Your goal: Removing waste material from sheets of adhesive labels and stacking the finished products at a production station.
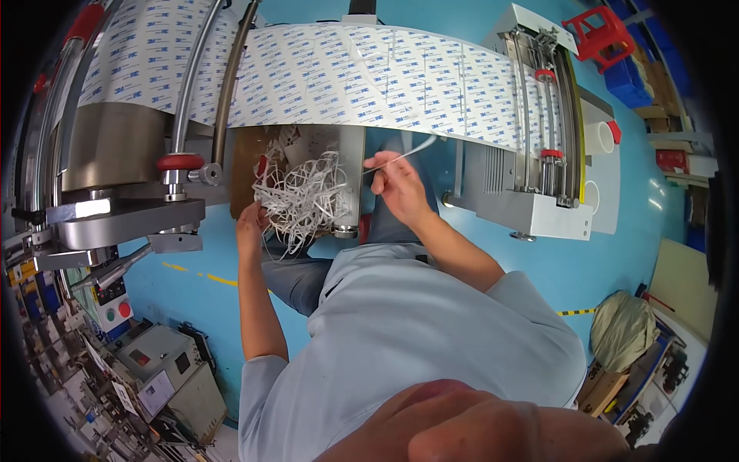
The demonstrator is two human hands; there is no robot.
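Observation:
A big tangle of thin white strips hangs below the printed web, in front of my body. My left hand is closed on the left edge of this tangle; its fingertips are partly hidden by the strips. To the right of the tangle, my right hand is raised just under the web's near edge. Its fingers pinch a single narrow white strip, whose loose end sticks out up and to the right. The wide white web with blue print stretches across the machine above both hands.
At left stand a large metal roller and steel bars with a red collar. A grey machine unit with rollers is at right. Beyond it are a red stool and a blue bin. A control cabinet stands lower left.

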